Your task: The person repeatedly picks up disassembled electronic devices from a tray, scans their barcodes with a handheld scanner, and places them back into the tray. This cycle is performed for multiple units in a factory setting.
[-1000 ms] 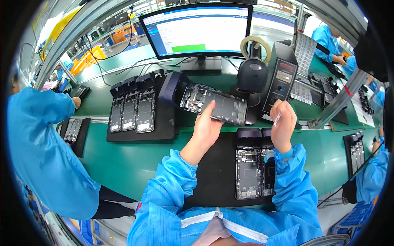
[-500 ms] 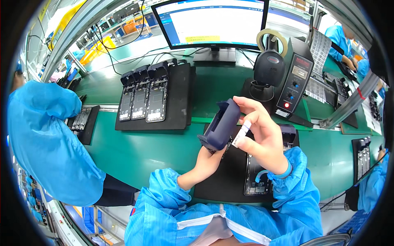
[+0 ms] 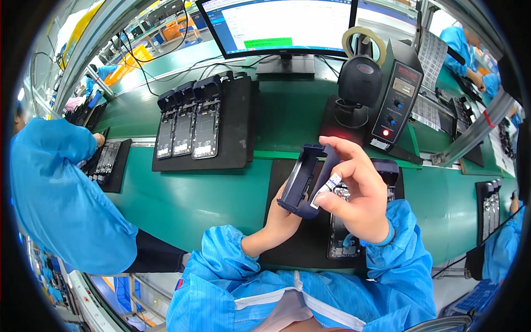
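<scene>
My left hand [image 3: 281, 222] is wrapped round a dark blue hollow plastic housing [image 3: 304, 209] from below and the left. The housing is tilted, and its open side faces up and left. In my right hand [image 3: 362, 191] a small white printed label strip [image 3: 326, 191] is pinched between thumb and fingers, close against the housing's right wall. The right fingertips reach to the housing's upper end. Under my hands, an opened device with a bare circuit board [image 3: 344, 246] lies on a black mat [image 3: 296, 246], partly covered by my right hand.
A black barcode scanner [image 3: 359, 83] stands ahead, with a tape roll [image 3: 347, 41] behind it and a black control box [image 3: 398, 99] beside it. Several similar devices [image 3: 204, 130] rest on a black pad at left. Behind is a monitor [image 3: 276, 25]. A blue-sleeved person [image 3: 66, 193] works at left.
The housing has come down slightly and turned, showing more of its hollow inside. The label stays in my right hand. On the monitor, a yellow bar has become green.
</scene>
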Demonstrator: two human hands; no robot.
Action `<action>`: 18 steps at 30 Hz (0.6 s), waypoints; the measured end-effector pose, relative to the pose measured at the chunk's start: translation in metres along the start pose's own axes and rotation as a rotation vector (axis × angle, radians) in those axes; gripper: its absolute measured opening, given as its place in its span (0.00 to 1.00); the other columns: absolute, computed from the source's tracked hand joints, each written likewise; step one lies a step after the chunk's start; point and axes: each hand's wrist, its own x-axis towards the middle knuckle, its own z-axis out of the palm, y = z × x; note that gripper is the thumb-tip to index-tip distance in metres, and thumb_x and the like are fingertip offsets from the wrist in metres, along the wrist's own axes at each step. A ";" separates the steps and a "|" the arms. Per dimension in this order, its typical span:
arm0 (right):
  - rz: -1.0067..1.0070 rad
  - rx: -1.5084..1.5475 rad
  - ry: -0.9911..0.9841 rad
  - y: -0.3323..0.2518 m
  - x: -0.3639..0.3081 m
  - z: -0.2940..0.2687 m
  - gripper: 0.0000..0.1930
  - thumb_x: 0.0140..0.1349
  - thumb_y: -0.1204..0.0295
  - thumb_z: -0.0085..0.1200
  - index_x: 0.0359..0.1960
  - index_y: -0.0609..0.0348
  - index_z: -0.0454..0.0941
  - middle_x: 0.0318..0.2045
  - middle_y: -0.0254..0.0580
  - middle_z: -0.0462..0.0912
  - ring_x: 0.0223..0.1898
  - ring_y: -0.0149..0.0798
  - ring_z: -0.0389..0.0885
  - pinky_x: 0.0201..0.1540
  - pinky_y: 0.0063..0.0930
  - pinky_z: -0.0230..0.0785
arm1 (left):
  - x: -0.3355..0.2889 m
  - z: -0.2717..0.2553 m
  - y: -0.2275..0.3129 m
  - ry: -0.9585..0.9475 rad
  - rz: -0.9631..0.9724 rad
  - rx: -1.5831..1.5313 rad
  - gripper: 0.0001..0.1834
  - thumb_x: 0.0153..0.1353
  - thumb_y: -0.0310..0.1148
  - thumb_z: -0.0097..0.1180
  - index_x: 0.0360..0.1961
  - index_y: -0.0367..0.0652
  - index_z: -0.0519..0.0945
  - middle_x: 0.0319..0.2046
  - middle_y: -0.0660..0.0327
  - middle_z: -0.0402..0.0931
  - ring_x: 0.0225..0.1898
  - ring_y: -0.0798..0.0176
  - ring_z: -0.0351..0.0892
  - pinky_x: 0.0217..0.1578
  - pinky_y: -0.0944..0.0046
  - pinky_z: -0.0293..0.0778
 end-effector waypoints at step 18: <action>0.551 -0.208 1.006 0.085 -0.053 -0.201 0.16 0.55 0.55 0.48 0.31 0.55 0.72 0.21 0.29 0.70 0.21 0.23 0.65 0.21 0.15 0.52 | -0.047 -0.018 -0.038 -0.022 -0.211 -0.010 0.50 0.42 0.18 0.54 0.62 0.43 0.36 0.57 0.48 0.50 0.55 0.53 0.58 0.53 0.59 0.58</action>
